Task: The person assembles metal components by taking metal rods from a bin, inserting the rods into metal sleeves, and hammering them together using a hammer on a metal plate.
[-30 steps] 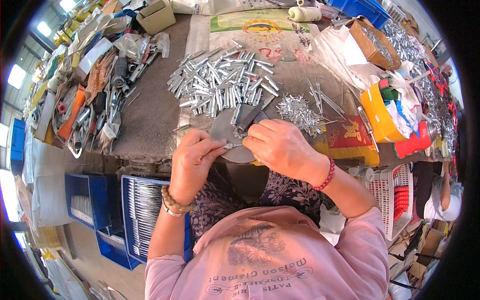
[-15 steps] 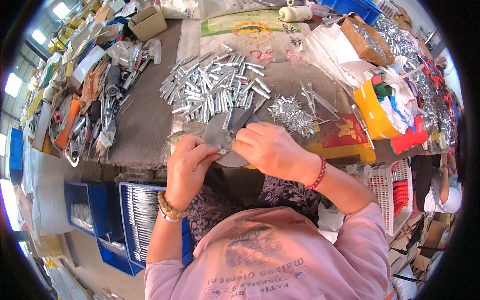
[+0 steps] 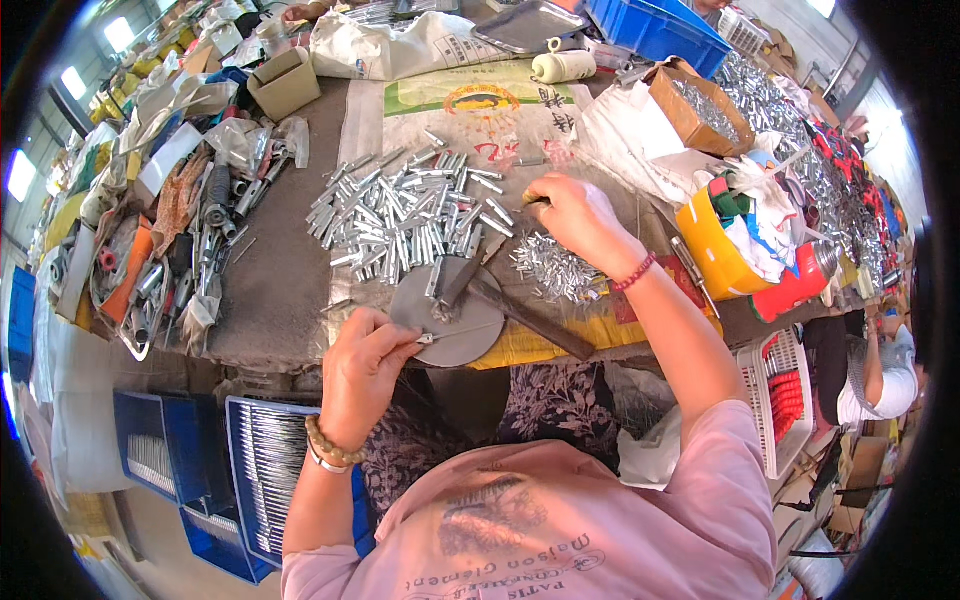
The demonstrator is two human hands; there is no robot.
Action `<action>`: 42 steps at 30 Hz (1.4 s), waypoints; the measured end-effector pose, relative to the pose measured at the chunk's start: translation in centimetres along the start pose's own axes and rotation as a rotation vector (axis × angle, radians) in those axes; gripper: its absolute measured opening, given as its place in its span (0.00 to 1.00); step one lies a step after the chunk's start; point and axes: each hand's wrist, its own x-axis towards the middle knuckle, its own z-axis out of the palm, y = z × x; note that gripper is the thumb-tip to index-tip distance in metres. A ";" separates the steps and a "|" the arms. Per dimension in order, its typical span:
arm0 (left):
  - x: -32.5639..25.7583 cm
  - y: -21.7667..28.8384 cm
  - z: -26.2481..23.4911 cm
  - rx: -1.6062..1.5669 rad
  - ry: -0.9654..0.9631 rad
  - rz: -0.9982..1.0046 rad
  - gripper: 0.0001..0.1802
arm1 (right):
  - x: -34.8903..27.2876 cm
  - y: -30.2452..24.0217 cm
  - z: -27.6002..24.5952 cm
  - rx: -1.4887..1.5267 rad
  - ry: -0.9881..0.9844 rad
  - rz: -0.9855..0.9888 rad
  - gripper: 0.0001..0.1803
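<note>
My left hand (image 3: 362, 372) pinches a small silvery metal part (image 3: 427, 338) by the near left edge of a grey round plate (image 3: 408, 305). A thin metal pin runs from that part to the right, over the plate. On the plate lies a hammer with a dark handle (image 3: 535, 322), and a short metal piece stands by its head. My right hand (image 3: 578, 218) hovers with curled fingers above the table, between a heap of silvery metal tubes (image 3: 405, 215) and a smaller heap of tiny metal pieces (image 3: 560, 268). Whatever its fingertips hold is hidden.
Tools and bags crowd a tray (image 3: 145, 345) at the left. A yellow container (image 3: 715, 245), a red bottle (image 3: 795, 285) and a cardboard box (image 3: 690, 110) stand on the right. Blue crates (image 3: 160, 440) sit below the table, left; a white basket (image 3: 785, 400) is at the right.
My right hand has left the plate and moved away, up and right, uncovering the hammer. My left hand stays by the plate with the small metal part. The view has shifted slightly.
</note>
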 end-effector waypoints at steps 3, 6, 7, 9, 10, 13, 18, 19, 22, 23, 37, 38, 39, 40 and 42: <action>0.0 0.1 0.1 -0.012 0.006 -0.025 0.11 | 1.6 1.3 1.5 0.014 -0.061 -0.010 0.13; -0.3 0.1 0.1 0.004 0.018 -0.045 0.10 | 2.1 0.5 1.6 -0.029 -0.118 -0.035 0.13; -0.3 0.0 0.1 0.007 0.020 -0.042 0.10 | 2.0 0.6 1.6 -0.030 -0.119 -0.034 0.13; -0.2 0.2 0.0 -0.001 0.026 -0.024 0.09 | 1.5 1.0 1.8 0.032 -0.031 -0.124 0.11; -0.2 0.1 0.0 -0.010 0.037 -0.011 0.09 | 1.2 0.1 1.3 0.032 -0.036 -0.127 0.11; -0.2 -0.1 0.1 0.075 0.021 0.012 0.08 | -1.0 -4.8 -1.1 0.152 -0.039 -0.037 0.09; -0.1 -0.4 0.0 0.063 0.021 0.042 0.07 | -4.4 -11.2 0.5 0.251 0.007 -0.530 0.14; -0.2 -0.5 0.0 0.046 0.024 0.069 0.07 | -4.8 -12.3 0.6 0.256 0.001 -0.533 0.14; -0.1 -0.2 0.0 0.090 0.045 0.073 0.07 | -5.6 -14.1 2.3 0.274 -0.089 -0.645 0.27; 0.0 -0.2 0.0 0.095 0.050 0.067 0.07 | -5.6 -14.1 2.7 0.279 -0.092 -0.652 0.27; -0.3 -0.5 0.0 0.004 0.026 0.039 0.07 | -6.4 -13.2 3.2 0.441 -0.116 -0.425 0.27; -0.3 -0.6 0.0 -0.004 0.023 0.037 0.07 | -6.4 -13.3 3.1 0.408 -0.109 -0.448 0.26; -0.3 -0.6 0.0 -0.002 0.023 0.035 0.07 | -6.4 -13.4 3.0 0.374 -0.101 -0.470 0.25; -0.3 -0.7 0.1 -0.005 0.035 0.051 0.07 | -6.3 -13.5 2.9 0.376 -0.102 -0.470 0.25; -0.4 -0.7 0.1 -0.007 0.044 0.066 0.07 | -6.2 -13.7 2.9 0.288 -0.076 -0.526 0.22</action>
